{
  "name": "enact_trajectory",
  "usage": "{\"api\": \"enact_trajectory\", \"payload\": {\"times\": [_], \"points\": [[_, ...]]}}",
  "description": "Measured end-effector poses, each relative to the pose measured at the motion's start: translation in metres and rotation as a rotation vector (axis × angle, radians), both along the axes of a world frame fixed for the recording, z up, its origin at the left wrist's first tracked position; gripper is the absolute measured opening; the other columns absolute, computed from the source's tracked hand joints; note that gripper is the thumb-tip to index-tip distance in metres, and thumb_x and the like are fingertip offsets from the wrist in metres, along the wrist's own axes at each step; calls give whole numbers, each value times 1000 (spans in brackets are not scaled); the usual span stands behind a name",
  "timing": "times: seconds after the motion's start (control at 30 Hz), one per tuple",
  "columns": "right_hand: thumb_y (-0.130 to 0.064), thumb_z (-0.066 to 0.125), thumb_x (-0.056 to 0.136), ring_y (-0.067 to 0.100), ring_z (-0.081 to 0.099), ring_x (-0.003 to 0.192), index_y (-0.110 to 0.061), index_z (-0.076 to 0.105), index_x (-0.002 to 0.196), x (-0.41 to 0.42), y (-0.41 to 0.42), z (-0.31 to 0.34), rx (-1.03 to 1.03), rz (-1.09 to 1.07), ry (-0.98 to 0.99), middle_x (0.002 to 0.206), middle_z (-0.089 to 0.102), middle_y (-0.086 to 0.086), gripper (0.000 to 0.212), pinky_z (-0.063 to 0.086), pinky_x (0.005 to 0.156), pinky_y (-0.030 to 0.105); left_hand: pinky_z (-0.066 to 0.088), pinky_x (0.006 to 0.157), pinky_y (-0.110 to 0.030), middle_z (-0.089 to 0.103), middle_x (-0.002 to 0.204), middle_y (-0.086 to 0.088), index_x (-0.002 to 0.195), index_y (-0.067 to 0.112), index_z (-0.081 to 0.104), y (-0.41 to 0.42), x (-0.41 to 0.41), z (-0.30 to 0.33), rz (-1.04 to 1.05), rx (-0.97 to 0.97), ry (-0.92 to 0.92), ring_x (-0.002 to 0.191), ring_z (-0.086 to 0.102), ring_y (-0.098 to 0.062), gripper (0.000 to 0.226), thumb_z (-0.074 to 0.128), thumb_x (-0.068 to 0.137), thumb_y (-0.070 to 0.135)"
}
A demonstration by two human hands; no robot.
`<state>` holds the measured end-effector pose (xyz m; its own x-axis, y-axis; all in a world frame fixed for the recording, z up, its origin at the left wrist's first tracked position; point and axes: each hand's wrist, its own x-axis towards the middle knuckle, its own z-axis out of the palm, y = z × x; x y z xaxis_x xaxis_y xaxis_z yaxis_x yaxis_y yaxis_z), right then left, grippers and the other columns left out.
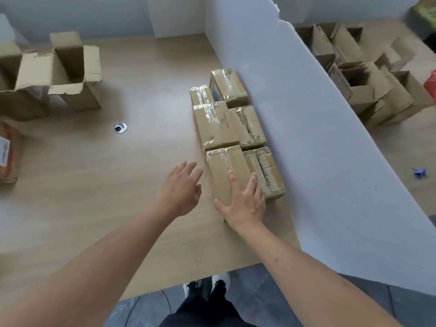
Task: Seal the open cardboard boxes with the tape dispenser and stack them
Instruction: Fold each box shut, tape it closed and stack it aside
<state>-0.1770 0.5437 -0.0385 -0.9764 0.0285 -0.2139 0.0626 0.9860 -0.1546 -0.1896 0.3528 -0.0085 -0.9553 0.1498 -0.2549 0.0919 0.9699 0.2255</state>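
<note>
Several taped cardboard boxes stand packed together in two rows against a white divider panel (313, 128). The nearest sealed box (225, 172) has my right hand (244, 200) resting flat on its near end, fingers spread over the top. My left hand (181, 187) hovers open just left of that box, apart from it, holding nothing. Beside it lies another sealed box (269, 173), and behind it a larger taped box (217, 126). An open cardboard box (68, 67) with raised flaps stands at the far left. No tape dispenser is in view.
A round metal grommet (120, 127) sits in the wooden table (94, 185). An orange-printed package (8, 152) lies at the left edge. Beyond the divider, several open boxes (363, 83) crowd another table. The table's front edge runs below my arms, with my shoes underneath.
</note>
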Motion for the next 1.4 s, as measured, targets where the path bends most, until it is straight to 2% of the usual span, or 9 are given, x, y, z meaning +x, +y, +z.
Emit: {"api": "enact_trajectory", "payload": {"times": [0.3, 0.37, 0.43, 0.57, 0.77, 0.93, 1.17, 1.27, 1.4], "points": [[-99, 28, 73, 39, 6, 154, -53, -5, 155, -2, 7, -10, -10, 29, -32, 166, -6, 23, 98, 10, 125, 49, 19, 125, -45, 29, 165, -10, 153, 14, 40, -4, 0, -23, 5, 54, -47, 154, 22, -34, 53, 50, 102, 27], [-98, 23, 75, 36, -2, 156, -55, -3, 154, -3, 8, -4, -28, 29, -49, 167, -8, 20, 94, 4, 127, 48, 18, 126, -44, 30, 165, -10, 153, 15, 40, -6, 0, -21, -6, 63, -36, 153, 24, -33, 54, 51, 102, 27], [-91, 27, 83, 32, -5, 157, -54, 2, 155, -5, 6, 6, -43, 60, -50, 168, -9, 17, 85, 2, 127, 46, 18, 126, -44, 31, 165, -9, 154, 15, 40, -8, -1, -15, -17, 74, -22, 153, 25, -32, 55, 51, 102, 28], [-68, 45, 94, 27, 9, 157, -45, 20, 158, -5, -3, 36, -134, 170, -2, 170, 9, 8, 72, 10, 127, 43, 18, 126, -45, 31, 165, -5, 155, 19, 38, -14, -2, 6, -44, 68, 18, 153, 24, -31, 55, 50, 103, 31], [-61, 48, 94, 27, 25, 153, -30, 39, 154, -4, -31, 93, -152, 292, 86, 165, 32, 5, 69, 19, 123, 42, 14, 127, -47, 30, 165, -5, 154, 22, 39, -35, 8, 58, -48, 52, 94, 155, 20, -32, 53, 46, 104, 37], [-62, 47, 95, 23, 27, 152, -30, 41, 154, -3, -51, 144, -172, 374, 129, 163, 34, 0, 67, 32, 120, 44, 13, 127, -46, 28, 166, -4, 158, 21, 33, -59, 34, 106, 12, 32, 191, 155, 20, -30, 55, 40, 107, 41], [-61, 44, 98, 22, 29, 151, -32, 39, 155, 18, -94, 201, -203, 557, 219, 165, 32, -1, 64, 31, 118, 42, 26, 119, -39, 35, 163, -5, 155, 15, 39, -101, 98, 156, 177, -4, 301, 149, 32, -28, 54, 42, 107, 40], [-60, 43, 100, 21, 24, 154, -33, 38, 155, 34, -117, 213, -253, 651, 210, 165, 30, -4, 62, 31, 117, 43, 26, 120, -43, 39, 161, -5, 155, 15, 41, -124, 134, 170, 281, -9, 333, 146, 35, -27, 53, 44, 106, 37], [-57, 40, 102, 21, 23, 153, -32, 40, 154, 58, -158, 222, -285, 763, 211, 164, 32, -4, 57, 31, 116, 41, 17, 125, -46, 30, 166, -5, 158, 17, 35, -165, 184, 182, 426, -63, 293, 153, 22, -31, 56, 41, 107, 41]]}}
